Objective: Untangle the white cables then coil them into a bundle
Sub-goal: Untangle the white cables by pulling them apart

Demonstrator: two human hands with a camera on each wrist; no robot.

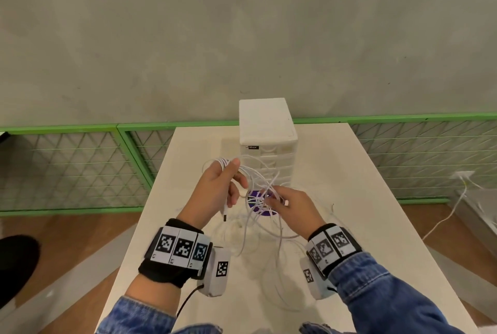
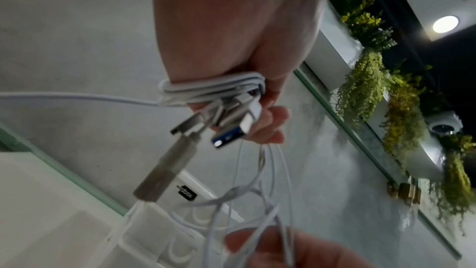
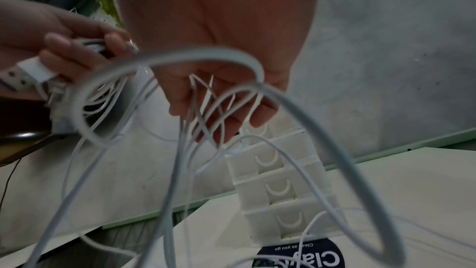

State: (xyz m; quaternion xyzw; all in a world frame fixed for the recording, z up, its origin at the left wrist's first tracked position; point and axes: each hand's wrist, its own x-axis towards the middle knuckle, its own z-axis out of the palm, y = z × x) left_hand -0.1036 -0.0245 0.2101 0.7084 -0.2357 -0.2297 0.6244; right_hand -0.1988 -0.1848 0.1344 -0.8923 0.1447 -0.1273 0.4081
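Observation:
Several thin white cables (image 1: 258,199) hang in a loose tangle between both hands above the table. My left hand (image 1: 224,185) grips a bunch of cable turns wrapped round its fingers (image 2: 213,89), with USB plugs (image 2: 231,127) sticking out of the fist. A plug end (image 1: 224,214) dangles below it. My right hand (image 1: 285,200) is curled through the loops and holds several strands (image 3: 206,105) between its fingers. More loops (image 1: 258,247) trail down onto the table.
A white drawer tower (image 1: 266,134) stands on the white table (image 1: 349,199) just behind the hands. A round purple sticker (image 1: 255,204) lies under the cables. Green mesh fencing (image 1: 80,167) runs behind the table; another white cord (image 1: 454,207) hangs at the right.

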